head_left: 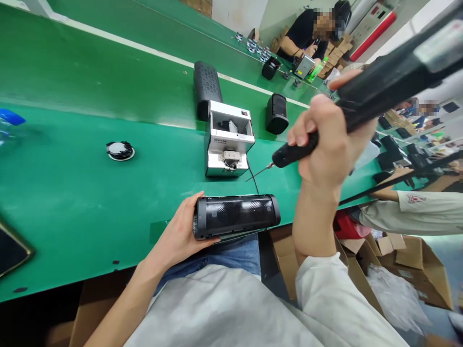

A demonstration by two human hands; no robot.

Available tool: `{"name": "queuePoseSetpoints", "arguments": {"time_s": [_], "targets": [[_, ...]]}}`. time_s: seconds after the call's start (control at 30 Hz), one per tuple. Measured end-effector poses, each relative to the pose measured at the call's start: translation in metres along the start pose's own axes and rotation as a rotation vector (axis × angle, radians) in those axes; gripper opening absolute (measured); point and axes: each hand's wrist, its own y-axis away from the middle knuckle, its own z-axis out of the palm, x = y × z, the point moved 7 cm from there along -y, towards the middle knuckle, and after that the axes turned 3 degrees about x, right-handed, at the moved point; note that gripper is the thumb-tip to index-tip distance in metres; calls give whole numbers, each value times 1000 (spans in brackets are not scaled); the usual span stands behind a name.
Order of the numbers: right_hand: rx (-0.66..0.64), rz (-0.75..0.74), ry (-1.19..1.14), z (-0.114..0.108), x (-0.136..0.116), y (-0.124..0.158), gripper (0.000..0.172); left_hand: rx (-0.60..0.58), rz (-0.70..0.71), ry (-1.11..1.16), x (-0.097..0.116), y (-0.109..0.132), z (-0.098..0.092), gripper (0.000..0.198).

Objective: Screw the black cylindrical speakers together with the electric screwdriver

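Note:
A black speaker (237, 214) with a perforated grille lies lengthwise at the table's near edge. My left hand (184, 224) is closed round its left end. Raised on the right, my right hand (327, 137) grips a black electric screwdriver (383, 79). The thin bit points down and left, above the table and apart from the speaker. Just beyond the speaker stands a white and silver screw feeder (230, 140); the bit's tip shows close to its front right corner. Whether a screw sits on the bit is too small to tell.
Behind the feeder are a dark textured case (208, 86) and another black speaker (277, 113). A round black and white part (120, 150) lies left. A co-worker (307, 36) sits across the table; another person's sleeve (415, 212) is at right. Cardboard boxes (415, 260) stand below.

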Motion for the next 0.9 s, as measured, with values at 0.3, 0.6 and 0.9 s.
{"name": "queuePoseSetpoints", "arguments": {"time_s": [0.3,0.6,0.9], "targets": [[117,-61,5,-75,-32,-1,21,8,-14,-2,-2,-1,-2,106],[8,65,-35,-78,2,17,23,17,-62,-15,-2,-2,-3,102],[-31,259,-142,-85,51,53,23,84,-237,6,-19,11,3,95]]}}
